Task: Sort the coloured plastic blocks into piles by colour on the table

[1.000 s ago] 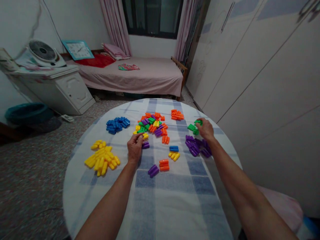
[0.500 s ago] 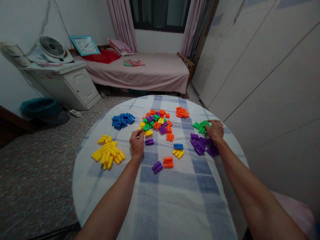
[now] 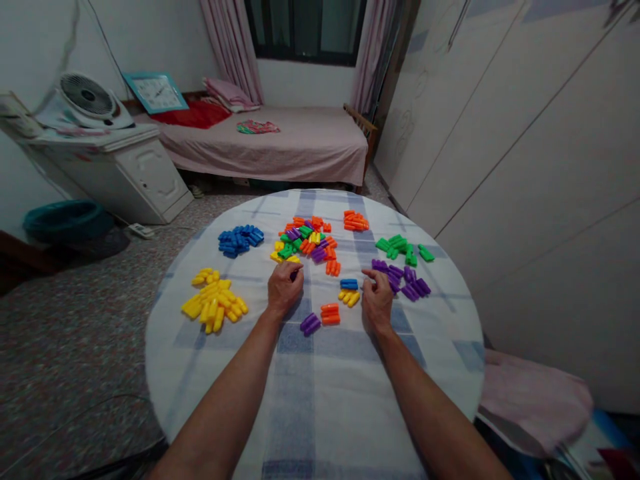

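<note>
Both forearms reach in over the bare checked cloth at the near side of the round counter (image 3: 320, 400). Just ahead of it lie a purple pair (image 3: 310, 324) and an orange pair (image 3: 330, 315), side by side between the wrists.

The left hand (image 3: 285, 288) rests knuckles-up with its grip curled in tight. A sliver of a purple piece (image 3: 297, 272) shows at the fingertips, on their far right side. I cannot tell whether it is pinched or only lying under them.

The right hand (image 3: 376, 300) sits on the cloth, fingers bent and thumb drawn toward the forefinger. Nothing shows between them, and I cannot tell whether they hold anything.

Between the hands lie a few small yellow pieces (image 3: 349, 296). Just beyond these is a blue piece (image 3: 349, 284), a short, glossy, round-ended capsule. Its long axis runs across the counter, just left of the right fingertips, and that hand is the nearer one to it.

The purple pile (image 3: 406, 283) lies just beyond the right hand and to its right. The yellow pile (image 3: 214, 303) is well off to the left.

Farther out are the mixed heap (image 3: 305, 241), the green pile (image 3: 403, 248), the blue pile (image 3: 240, 239) and the orange pile (image 3: 355, 221). Past the counter stands a bed (image 3: 300, 147).
</note>
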The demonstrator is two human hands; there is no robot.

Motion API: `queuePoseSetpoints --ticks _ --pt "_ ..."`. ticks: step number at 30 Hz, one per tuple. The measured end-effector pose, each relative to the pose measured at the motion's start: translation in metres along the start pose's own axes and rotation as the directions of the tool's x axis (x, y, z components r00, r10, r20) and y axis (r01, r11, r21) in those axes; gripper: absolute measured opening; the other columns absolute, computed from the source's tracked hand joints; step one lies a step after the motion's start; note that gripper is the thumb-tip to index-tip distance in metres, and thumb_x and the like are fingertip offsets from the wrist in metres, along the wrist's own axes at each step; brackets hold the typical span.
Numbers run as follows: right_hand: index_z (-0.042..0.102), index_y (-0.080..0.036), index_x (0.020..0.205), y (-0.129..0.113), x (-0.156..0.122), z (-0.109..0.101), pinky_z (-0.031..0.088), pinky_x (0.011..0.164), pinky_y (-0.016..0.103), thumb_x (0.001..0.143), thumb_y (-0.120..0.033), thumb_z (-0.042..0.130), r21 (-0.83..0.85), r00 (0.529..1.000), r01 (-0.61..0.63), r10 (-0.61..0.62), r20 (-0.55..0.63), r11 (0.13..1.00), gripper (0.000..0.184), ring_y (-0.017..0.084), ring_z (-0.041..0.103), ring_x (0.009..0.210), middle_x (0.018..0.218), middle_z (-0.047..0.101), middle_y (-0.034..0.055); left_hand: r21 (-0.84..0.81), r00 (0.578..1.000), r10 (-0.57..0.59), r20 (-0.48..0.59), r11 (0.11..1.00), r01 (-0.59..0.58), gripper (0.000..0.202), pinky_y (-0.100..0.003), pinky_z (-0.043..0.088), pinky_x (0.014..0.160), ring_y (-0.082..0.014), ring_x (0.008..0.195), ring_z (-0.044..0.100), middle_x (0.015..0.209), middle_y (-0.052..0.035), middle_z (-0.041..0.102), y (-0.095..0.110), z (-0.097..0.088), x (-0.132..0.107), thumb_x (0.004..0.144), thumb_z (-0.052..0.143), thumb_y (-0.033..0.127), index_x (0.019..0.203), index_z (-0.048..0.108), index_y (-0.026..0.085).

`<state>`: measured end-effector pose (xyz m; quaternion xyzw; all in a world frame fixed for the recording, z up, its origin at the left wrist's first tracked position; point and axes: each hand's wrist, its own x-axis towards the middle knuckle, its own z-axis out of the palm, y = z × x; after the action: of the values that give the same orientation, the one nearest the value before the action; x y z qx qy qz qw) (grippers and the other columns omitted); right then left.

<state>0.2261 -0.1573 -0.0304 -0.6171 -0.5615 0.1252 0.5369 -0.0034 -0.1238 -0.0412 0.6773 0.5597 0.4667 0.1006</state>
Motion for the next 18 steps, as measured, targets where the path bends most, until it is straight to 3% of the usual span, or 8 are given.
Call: queuePoseSetpoints --ticks 4,8,12,18 --pt "0.067 -0.016 0.095 0.0096 -0.0012 0.0055 0.044 0.08 0.034 0.079 -0.024 0.042 0.019 0.999 -0.012 0.011 0.053 1.0 0.03 0.019 0.056 0.085 0.094 0.063 0.0075 0.101 0.991 0.058 0.121 0.992 -0.071 0.017 -0.038 0.046 0.084 -0.0245 0.09 0.057 0.092 -0.0091 0.066 -0.0011 0.0019 -0.0014 0.079 0.058 0.027 0.09 0.07 0.02" --pt "0.067 -0.017 0.092 0.0098 -0.0001 0.0057 0.044 0.082 0.033 0.078 -0.024 0.043 0.06 0.995 -0.064 0.059 0.076 0.996 0.029 0.019 0.057 0.084 0.092 0.064 0.0061 0.097 0.987 0.06 0.152 0.992 -0.075 0.016 -0.04 0.045 0.086 -0.0253 0.091 0.057 0.093 -0.0093 0.066 -0.0027 0.0025 -0.001 0.076 0.06 0.024 0.089 0.07 0.021" --pt "0.067 -0.017 0.091 0.0086 -0.0011 0.0045 0.044 0.08 0.032 0.08 -0.025 0.043 0.064 0.995 -0.048 0.042 0.091 0.997 0.028 0.019 0.058 0.085 0.092 0.065 0.0061 -0.048 0.988 0.021 0.154 0.999 -0.014 0.02 -0.038 0.047 0.085 -0.0222 0.088 0.06 0.091 -0.008 0.067 -0.001 0.0003 -0.0006 0.078 0.06 0.03 0.092 0.07 0.02" --pt "0.065 -0.017 0.092 0.0016 -0.0046 0.004 0.045 0.078 0.033 0.084 -0.024 0.043 0.023 0.983 0.097 -0.1 0.157 0.995 0.025 0.02 0.058 0.087 0.092 0.064 0.0074 -0.328 0.958 -0.025 0.287 0.936 0.123 0.034 -0.033 0.052 0.075 -0.0183 0.078 0.064 0.087 -0.0063 0.07 0.0039 0.0001 -0.0041 0.073 0.07 0.042 0.098 0.071 0.019"
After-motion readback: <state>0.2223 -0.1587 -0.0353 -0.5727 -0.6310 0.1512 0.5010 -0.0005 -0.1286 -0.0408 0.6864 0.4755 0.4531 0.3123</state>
